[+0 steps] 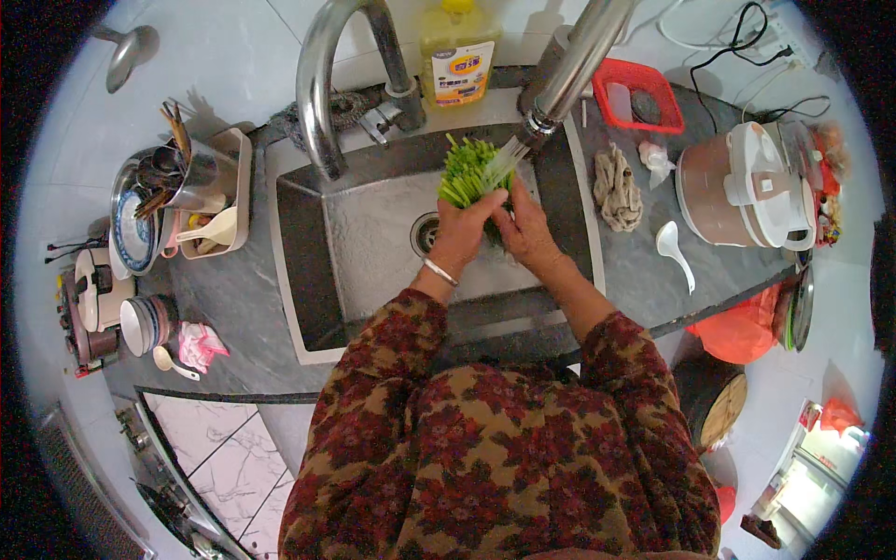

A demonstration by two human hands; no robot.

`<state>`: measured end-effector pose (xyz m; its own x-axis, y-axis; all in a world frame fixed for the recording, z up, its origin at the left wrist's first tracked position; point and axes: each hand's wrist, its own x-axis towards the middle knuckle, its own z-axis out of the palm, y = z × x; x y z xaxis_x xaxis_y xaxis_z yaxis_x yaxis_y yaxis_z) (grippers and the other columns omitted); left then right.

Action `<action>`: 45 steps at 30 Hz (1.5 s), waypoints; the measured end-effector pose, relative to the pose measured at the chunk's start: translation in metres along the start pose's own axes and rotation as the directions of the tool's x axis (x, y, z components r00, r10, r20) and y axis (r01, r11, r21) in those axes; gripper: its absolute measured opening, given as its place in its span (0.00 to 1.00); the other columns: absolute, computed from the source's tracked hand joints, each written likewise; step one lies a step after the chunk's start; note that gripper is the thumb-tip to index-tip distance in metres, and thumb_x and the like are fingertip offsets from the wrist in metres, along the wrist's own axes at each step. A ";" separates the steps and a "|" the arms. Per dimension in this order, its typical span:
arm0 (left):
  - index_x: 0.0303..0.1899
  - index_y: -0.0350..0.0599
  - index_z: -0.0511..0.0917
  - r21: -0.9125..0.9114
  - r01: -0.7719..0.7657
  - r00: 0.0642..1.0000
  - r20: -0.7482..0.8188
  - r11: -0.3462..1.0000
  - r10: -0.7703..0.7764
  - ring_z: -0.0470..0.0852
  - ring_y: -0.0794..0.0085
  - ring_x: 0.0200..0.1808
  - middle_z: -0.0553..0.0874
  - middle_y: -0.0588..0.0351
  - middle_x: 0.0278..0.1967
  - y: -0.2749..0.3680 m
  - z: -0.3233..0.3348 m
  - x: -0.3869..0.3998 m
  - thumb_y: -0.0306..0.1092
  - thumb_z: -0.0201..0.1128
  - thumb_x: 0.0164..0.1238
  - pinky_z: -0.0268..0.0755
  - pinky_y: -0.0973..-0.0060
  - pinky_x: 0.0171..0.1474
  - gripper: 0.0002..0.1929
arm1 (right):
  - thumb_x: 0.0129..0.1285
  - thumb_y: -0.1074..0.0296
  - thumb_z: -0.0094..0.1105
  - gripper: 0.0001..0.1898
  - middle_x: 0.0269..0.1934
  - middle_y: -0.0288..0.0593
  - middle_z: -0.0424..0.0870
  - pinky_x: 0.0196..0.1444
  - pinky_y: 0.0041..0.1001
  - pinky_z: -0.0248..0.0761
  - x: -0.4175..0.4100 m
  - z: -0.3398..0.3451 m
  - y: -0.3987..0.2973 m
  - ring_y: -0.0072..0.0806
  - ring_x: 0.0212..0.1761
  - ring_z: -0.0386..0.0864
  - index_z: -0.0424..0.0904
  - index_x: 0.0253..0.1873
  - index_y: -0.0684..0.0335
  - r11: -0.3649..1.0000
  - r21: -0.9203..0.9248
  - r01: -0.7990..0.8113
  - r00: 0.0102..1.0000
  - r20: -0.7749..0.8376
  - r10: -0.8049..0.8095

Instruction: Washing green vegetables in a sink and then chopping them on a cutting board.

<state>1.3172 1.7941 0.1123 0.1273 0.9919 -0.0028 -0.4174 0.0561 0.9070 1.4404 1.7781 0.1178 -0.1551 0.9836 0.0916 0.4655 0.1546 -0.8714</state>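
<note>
A bunch of green vegetable stems [465,172] is held over the sink [378,238], its cut-looking ends pointing toward the back wall. My left hand [463,227], with a bangle at the wrist, grips the bunch from the left. From the other side my right hand [523,227] closes around it, and the lower part of the bunch is hidden by both hands. Water [507,158] streams from the right-hand faucet [560,91] onto the stems. Left of my hands the drain [425,234] shows in the wet basin.
A curved steel faucet [313,91] arches over the sink's left side. Behind stands a yellow detergent bottle [458,56]. To the right are a grey rag [617,189], a white ladle [673,253], a red basket [672,105] and a lidded appliance [721,182]. Stacked bowls [143,323] sit left.
</note>
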 end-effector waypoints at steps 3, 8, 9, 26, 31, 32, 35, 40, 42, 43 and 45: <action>0.48 0.40 0.74 -0.188 0.082 0.993 -0.066 0.979 -0.096 0.79 0.72 0.44 0.81 0.58 0.42 -0.009 0.007 0.000 0.26 0.63 0.54 0.71 0.74 0.46 0.17 | 0.59 0.66 0.52 0.33 0.62 0.61 0.60 0.61 0.36 0.59 -0.005 0.011 0.007 0.53 0.62 0.63 0.49 0.67 0.65 1.000 -0.023 0.009 0.996 -0.088 -0.011; 0.47 0.38 0.74 -0.480 0.250 0.952 -0.036 0.841 -0.303 0.79 0.71 0.44 0.80 0.57 0.43 -0.007 0.006 0.002 0.23 0.61 0.54 0.71 0.74 0.46 0.16 | 0.56 0.68 0.55 0.32 0.57 0.57 0.67 0.59 0.36 0.61 -0.005 -0.003 0.012 0.51 0.57 0.68 0.54 0.65 0.64 0.999 -0.045 0.007 0.999 -0.050 -0.009; 0.47 0.38 0.74 -0.483 0.270 0.947 -0.025 0.833 -0.321 0.79 0.70 0.44 0.80 0.56 0.43 -0.009 0.004 0.002 0.22 0.60 0.54 0.72 0.73 0.46 0.16 | 0.55 0.69 0.56 0.31 0.54 0.56 0.70 0.58 0.35 0.63 -0.003 -0.004 0.013 0.50 0.55 0.70 0.57 0.64 0.64 0.998 -0.011 -0.056 0.996 -0.064 0.055; 0.48 0.37 0.73 -0.512 0.240 0.941 -0.085 0.825 -0.326 0.80 0.64 0.44 0.80 0.51 0.44 -0.024 -0.006 -0.010 0.27 0.56 0.60 0.74 0.68 0.49 0.14 | 0.57 0.68 0.54 0.17 0.39 0.39 0.80 0.42 0.26 0.70 0.001 0.000 0.042 0.25 0.39 0.76 0.73 0.51 0.66 0.828 0.339 -0.447 0.894 0.171 0.413; 0.48 0.39 0.74 -0.487 0.278 0.928 -0.086 0.828 -0.363 0.80 0.65 0.44 0.81 0.53 0.42 -0.025 -0.013 -0.014 0.27 0.57 0.60 0.73 0.68 0.50 0.14 | 0.58 0.63 0.56 0.17 0.39 0.40 0.81 0.41 0.28 0.71 0.002 -0.006 0.024 0.28 0.39 0.78 0.75 0.50 0.64 0.841 0.374 -0.391 0.918 0.218 0.330; 0.48 0.39 0.74 -0.488 0.277 0.928 -0.088 0.828 -0.362 0.80 0.65 0.44 0.81 0.53 0.42 -0.027 -0.016 -0.013 0.27 0.57 0.60 0.73 0.68 0.50 0.14 | 0.59 0.64 0.56 0.16 0.39 0.39 0.80 0.41 0.26 0.70 0.003 -0.010 0.022 0.26 0.38 0.77 0.75 0.49 0.65 0.777 0.432 -0.458 0.888 0.269 0.374; 0.48 0.39 0.73 -0.588 0.343 0.892 -0.042 0.733 -0.451 0.80 0.64 0.45 0.81 0.53 0.43 -0.030 -0.021 -0.011 0.27 0.58 0.59 0.73 0.66 0.51 0.15 | 0.59 0.61 0.57 0.16 0.39 0.39 0.79 0.42 0.25 0.69 0.003 -0.014 0.022 0.24 0.39 0.76 0.76 0.47 0.66 0.659 0.506 -0.556 0.831 0.363 0.422; 0.52 0.38 0.71 -0.593 0.375 0.915 0.115 0.712 -0.386 0.79 0.60 0.49 0.79 0.50 0.48 -0.014 -0.019 -0.017 0.25 0.57 0.58 0.71 0.63 0.54 0.18 | 0.59 0.45 0.54 0.28 0.39 0.44 0.81 0.45 0.28 0.69 0.007 -0.024 0.008 0.30 0.41 0.78 0.75 0.49 0.69 0.666 0.363 -0.652 0.753 0.409 0.515; 0.53 0.38 0.70 -0.561 0.396 0.913 0.155 0.727 -0.378 0.78 0.59 0.50 0.78 0.49 0.49 -0.015 -0.026 -0.018 0.25 0.57 0.57 0.70 0.63 0.56 0.20 | 0.57 0.34 0.48 0.36 0.42 0.50 0.81 0.50 0.31 0.68 0.011 -0.024 0.007 0.35 0.46 0.77 0.75 0.50 0.69 0.772 0.050 -0.634 0.743 0.317 0.589; 0.55 0.38 0.69 -0.528 0.426 0.904 0.207 0.735 -0.375 0.77 0.58 0.52 0.77 0.48 0.51 -0.014 -0.022 -0.017 0.25 0.58 0.55 0.69 0.63 0.57 0.22 | 0.57 0.34 0.48 0.36 0.42 0.50 0.81 0.50 0.31 0.68 0.013 -0.026 0.017 0.35 0.46 0.77 0.75 0.50 0.69 0.772 0.051 -0.634 0.745 0.307 0.592; 0.55 0.38 0.69 -0.543 0.412 0.910 0.274 0.731 -0.310 0.76 0.62 0.53 0.77 0.50 0.51 -0.010 -0.010 -0.012 0.25 0.58 0.55 0.67 0.65 0.57 0.23 | 0.55 0.29 0.41 0.43 0.46 0.55 0.78 0.53 0.33 0.66 0.016 -0.026 0.045 0.39 0.52 0.75 0.74 0.50 0.72 0.844 -0.157 -0.513 0.745 0.407 0.528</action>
<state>1.3112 1.7825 0.0988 0.4918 0.8543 -0.1683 -0.7415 0.5122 0.4334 1.4811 1.8033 0.0925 -0.2244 0.7769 -0.5883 0.6094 -0.3592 -0.7069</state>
